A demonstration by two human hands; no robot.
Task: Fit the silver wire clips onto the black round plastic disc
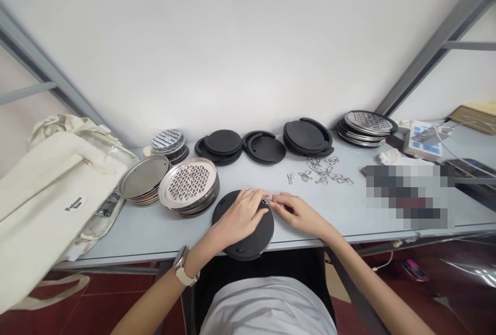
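A black round disc (256, 239) with small slots lies at the table's front edge, partly jutting over it. My left hand (242, 216) rests across its top, fingers bent around the right rim and holding it, thumb a little apart. Just right of that rim, my right hand (292, 211) pinches a small metal wire clip (265, 201) between thumb and fingers. The clip's tip is close to my left fingertips; whether it touches the disc I cannot tell. Several similar loose clips (323, 169) are scattered farther back on the table.
Stacked metal grater discs (189, 185) and plain-faced discs (143, 176) stand to the left. Black round holders (308, 136) line the wall, with more graters (368, 123) at back right. A cream bag (46, 185) lies far left; a white-blue box (422, 140) stands right.
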